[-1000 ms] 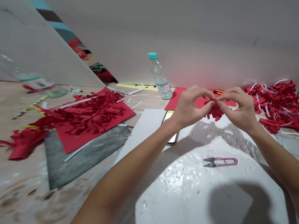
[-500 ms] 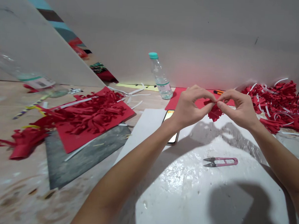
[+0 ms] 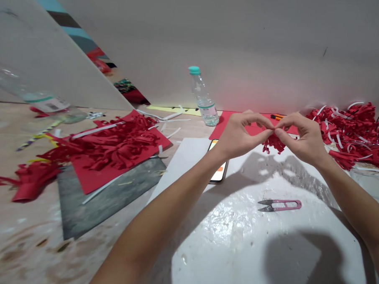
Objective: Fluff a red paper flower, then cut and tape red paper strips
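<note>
My left hand (image 3: 244, 134) and my right hand (image 3: 304, 136) meet at the fingertips above the back of the white board (image 3: 222, 244). Each pinches a small red fringed piece (image 3: 273, 144), which hangs below the fingertips; its upper part is hidden by the fingers. Pink-handled thread snips (image 3: 280, 205) lie on the board in front of my hands. A phone with a lit screen (image 3: 218, 173) is partly covered by my left forearm.
A clear bottle (image 3: 206, 105) stands by the wall. Red fringed pieces (image 3: 117, 147) cover a red sheet at left, over a grey board (image 3: 79, 212). More red fringes (image 3: 356, 132) are heaped at right. Another bottle (image 3: 46, 102) is at far left.
The red piece between my fingertips has turned and now shows a more ragged, fringed lower edge. My hands have hardly moved. The phone's screen shows different content.
</note>
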`<state>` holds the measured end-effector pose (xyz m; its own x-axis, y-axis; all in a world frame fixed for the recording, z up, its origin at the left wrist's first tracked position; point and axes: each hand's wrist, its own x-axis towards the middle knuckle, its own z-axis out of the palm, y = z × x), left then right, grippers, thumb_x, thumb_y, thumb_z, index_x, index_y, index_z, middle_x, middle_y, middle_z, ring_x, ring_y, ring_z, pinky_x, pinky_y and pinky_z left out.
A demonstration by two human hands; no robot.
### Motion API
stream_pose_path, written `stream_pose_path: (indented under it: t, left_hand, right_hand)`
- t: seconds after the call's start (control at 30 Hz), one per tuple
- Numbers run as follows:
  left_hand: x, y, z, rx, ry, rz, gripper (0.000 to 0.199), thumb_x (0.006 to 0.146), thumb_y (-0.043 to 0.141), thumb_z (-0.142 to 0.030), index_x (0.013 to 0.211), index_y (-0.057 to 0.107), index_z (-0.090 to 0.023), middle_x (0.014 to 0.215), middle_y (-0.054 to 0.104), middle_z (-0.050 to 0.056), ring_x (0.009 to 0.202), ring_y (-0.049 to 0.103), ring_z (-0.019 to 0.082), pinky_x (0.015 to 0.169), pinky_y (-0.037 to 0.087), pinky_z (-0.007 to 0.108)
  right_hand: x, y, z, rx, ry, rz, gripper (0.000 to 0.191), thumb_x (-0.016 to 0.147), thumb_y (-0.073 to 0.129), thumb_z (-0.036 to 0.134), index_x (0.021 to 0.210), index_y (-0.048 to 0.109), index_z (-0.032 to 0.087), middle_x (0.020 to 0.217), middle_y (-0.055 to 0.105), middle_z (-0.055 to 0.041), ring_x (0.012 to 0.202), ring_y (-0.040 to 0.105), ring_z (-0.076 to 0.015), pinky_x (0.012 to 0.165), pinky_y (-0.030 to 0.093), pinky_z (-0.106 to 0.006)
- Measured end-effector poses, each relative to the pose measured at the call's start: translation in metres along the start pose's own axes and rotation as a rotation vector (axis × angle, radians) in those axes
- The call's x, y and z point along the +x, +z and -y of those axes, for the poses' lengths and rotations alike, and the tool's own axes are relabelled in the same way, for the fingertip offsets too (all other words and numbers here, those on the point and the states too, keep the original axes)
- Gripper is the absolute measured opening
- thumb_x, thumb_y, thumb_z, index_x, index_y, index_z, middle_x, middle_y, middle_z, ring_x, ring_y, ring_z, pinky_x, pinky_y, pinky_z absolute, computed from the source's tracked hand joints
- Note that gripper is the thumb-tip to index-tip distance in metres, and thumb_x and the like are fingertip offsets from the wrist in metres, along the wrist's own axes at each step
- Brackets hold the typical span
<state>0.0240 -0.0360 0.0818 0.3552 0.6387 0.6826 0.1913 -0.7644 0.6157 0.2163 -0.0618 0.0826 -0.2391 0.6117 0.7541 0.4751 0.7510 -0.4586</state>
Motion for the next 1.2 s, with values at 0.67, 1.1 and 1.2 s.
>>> stream_pose_path:
  t: [0.67, 1.1, 1.2]
  left_hand:
    - [0.000, 0.001, 0.002, -0.020, -0.009, -0.019, 0.010, 0.080, 0.076, -0.033, 0.079, 0.077, -0.023, 0.078, 0.077, 0.003, 0.078, 0.067, 0.017, 0.074, 0.052, 0.032]
    - [0.001, -0.002, 0.008, -0.102, -0.080, 0.030, 0.017, 0.079, 0.077, -0.039, 0.079, 0.078, -0.022, 0.079, 0.077, 0.005, 0.078, 0.068, 0.018, 0.075, 0.052, 0.033]
    - [0.000, 0.000, 0.004, -0.070, -0.050, 0.003, 0.008, 0.079, 0.074, -0.028, 0.077, 0.077, -0.021, 0.078, 0.076, 0.004, 0.078, 0.068, 0.017, 0.074, 0.052, 0.030]
  right_hand:
    - [0.001, -0.001, -0.006, 0.177, 0.139, 0.066, 0.006, 0.082, 0.067, 0.021, 0.079, 0.072, 0.022, 0.079, 0.071, -0.0006, 0.076, 0.065, -0.0157, 0.073, 0.053, -0.033]
    - [0.002, -0.004, -0.003, 0.124, 0.077, 0.037, 0.006, 0.082, 0.072, 0.023, 0.081, 0.077, 0.025, 0.079, 0.074, -0.0003, 0.078, 0.066, -0.0169, 0.074, 0.051, -0.034]
    - [0.002, -0.004, 0.000, 0.107, 0.111, 0.052, 0.006, 0.082, 0.072, 0.025, 0.081, 0.077, 0.024, 0.080, 0.074, -0.0011, 0.079, 0.066, -0.0181, 0.075, 0.051, -0.035]
